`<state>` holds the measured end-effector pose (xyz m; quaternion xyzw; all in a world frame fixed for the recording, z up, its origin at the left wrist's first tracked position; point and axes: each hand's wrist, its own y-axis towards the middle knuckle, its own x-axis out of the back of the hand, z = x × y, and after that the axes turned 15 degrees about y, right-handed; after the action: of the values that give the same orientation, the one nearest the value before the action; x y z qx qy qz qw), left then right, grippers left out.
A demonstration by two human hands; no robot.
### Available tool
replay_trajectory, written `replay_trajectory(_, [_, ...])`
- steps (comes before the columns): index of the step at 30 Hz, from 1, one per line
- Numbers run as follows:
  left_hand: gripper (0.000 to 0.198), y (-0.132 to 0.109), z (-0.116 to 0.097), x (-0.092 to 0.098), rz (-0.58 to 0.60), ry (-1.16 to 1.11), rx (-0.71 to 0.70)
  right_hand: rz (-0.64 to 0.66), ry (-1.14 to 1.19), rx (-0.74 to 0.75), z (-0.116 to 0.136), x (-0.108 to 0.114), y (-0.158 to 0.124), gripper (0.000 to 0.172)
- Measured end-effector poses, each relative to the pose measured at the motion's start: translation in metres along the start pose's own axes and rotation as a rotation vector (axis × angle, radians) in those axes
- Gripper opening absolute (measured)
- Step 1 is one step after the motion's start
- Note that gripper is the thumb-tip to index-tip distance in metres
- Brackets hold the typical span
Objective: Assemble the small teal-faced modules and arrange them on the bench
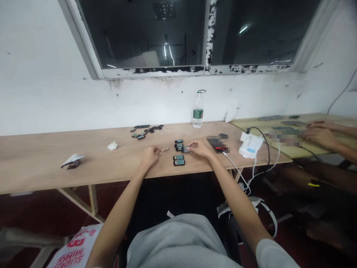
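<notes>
- Plywood table (36, 165) along the wall, and we're looking at:
- what seem to be small black screen modules (179, 160) grouped mid-table
- more in a cluster (146, 131) further back
- crumpled white tissue (112, 146)
- torn wrapper (71, 160)
- green-labelled water bottle (198, 116) standing upright at the back

Blurred into pixel blocks: the phone (218, 144) beside the right hand (199, 149) and a patch (285, 138) on the far table (290, 152). Too small to tell: the pale bits (165, 149) by the left hand (150, 156). Hidden under the right fingers (195, 146): part of a small dark device (185, 149). Cut off by the right edge: a co-worker's forearms (343, 147). Cut off at the bottom: lettering (76, 245) on a white bag (65, 257).
</notes>
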<state>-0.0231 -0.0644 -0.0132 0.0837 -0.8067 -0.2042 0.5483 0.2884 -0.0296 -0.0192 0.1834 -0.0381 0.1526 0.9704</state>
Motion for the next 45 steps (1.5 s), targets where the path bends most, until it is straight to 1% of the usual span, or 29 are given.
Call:
replay_trajectory(2, [0.024,-0.002,-0.007,0.005,-0.060,0.044,0.016,-0.003,-0.004,0.006,0.000,-0.003,0.000,0.031])
replay_trajectory(4, [0.025,-0.005,-0.014,0.009,-0.053,0.076,-0.006,-0.002,-0.005,0.001,0.002,-0.006,0.000,0.030])
replay_trajectory(8, [0.028,-0.010,-0.031,0.013,0.107,0.025,-0.194,-0.010,0.022,-0.024,0.007,-0.010,-0.001,0.026])
replay_trajectory(9, [0.027,-0.011,-0.035,0.013,0.143,0.027,-0.227,-0.014,0.018,-0.031,0.008,-0.010,-0.001,0.025])
replay_trajectory(10, [0.025,-0.012,-0.038,0.013,0.169,0.052,-0.229,-0.018,0.009,-0.037,0.010,-0.010,-0.002,0.025])
replay_trajectory(12, [0.022,-0.014,-0.042,0.012,0.191,0.156,-0.150,-0.021,-0.012,-0.045,0.013,-0.010,-0.003,0.025])
replay_trajectory(14, [0.020,-0.015,-0.042,0.012,0.202,0.260,-0.049,-0.019,-0.027,-0.040,0.014,-0.010,-0.003,0.024])
replay_trajectory(15, [0.019,-0.015,-0.041,0.012,0.213,0.284,-0.022,-0.015,-0.030,-0.035,0.013,-0.010,-0.003,0.024])
replay_trajectory(17, [0.014,-0.015,-0.038,0.013,0.250,0.272,-0.026,0.000,-0.027,-0.023,0.010,-0.010,-0.002,0.025])
replay_trajectory(19, [0.012,-0.014,-0.033,0.015,0.260,0.244,-0.047,0.016,-0.016,-0.010,0.006,-0.010,0.000,0.026])
replay_trajectory(24, [0.018,-0.010,-0.024,0.012,0.247,0.232,-0.124,0.047,0.015,0.041,-0.001,-0.012,0.002,0.028])
replay_trajectory(27, [0.027,-0.009,-0.017,0.007,0.255,0.184,-0.177,0.059,0.023,0.041,0.001,-0.013,0.001,0.031])
replay_trajectory(29, [0.030,-0.009,-0.013,0.003,0.225,0.153,-0.188,0.058,0.016,0.042,0.003,-0.014,0.000,0.030])
replay_trajectory(32, [0.028,-0.008,-0.011,0.001,0.172,0.072,-0.188,0.049,0.010,0.056,0.006,-0.015,0.000,0.029])
replay_trajectory(36, [0.030,-0.005,-0.018,0.006,0.096,-0.094,-0.174,0.063,0.026,0.085,0.008,-0.017,0.000,0.031])
replay_trajectory(41, [0.029,-0.009,-0.036,0.015,-0.004,-0.232,-0.129,0.057,0.070,0.096,0.007,-0.030,0.000,0.030])
replay_trajectory(43, [0.028,-0.011,-0.041,0.017,-0.017,-0.266,-0.133,0.033,0.117,0.078,0.007,-0.036,0.000,0.030])
replay_trajectory(45, [0.027,-0.012,-0.044,0.018,-0.006,-0.288,-0.140,0.002,0.153,0.061,0.008,-0.041,0.000,0.030])
